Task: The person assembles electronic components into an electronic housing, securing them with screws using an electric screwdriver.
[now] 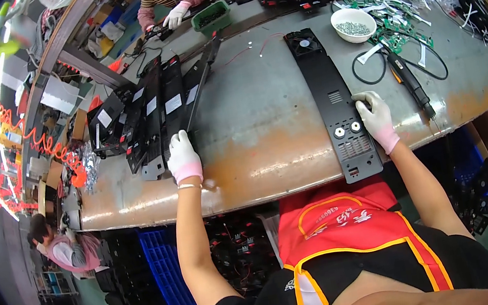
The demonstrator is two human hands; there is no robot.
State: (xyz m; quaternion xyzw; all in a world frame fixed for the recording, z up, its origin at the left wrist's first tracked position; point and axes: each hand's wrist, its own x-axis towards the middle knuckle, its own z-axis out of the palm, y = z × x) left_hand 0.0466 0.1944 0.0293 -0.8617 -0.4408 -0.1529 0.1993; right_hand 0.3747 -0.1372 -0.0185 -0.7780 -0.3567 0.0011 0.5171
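Note:
A long black panel (324, 85) lies lengthwise on the metal table, with a round fan at its far end and two white round parts near its slotted near end. My right hand (376, 121), in a white glove with a pink cuff, is closed at its right edge. My left hand (184, 159), gloved alike, has its fingers together on the near end of another black panel (201, 82), which leans at the right side of a stack. The fingertips there are partly hidden. Several similar panels with white labels (154, 106) make up that stack.
A power screwdriver (409, 85) with a looped cable lies right of the panel. Beyond are a white bowl of screws (354, 25) and green circuit boards (392, 17). A co-worker in white gloves (176, 15) works across the table beside a green bin (211, 18). Blue crates (166, 273) stand below.

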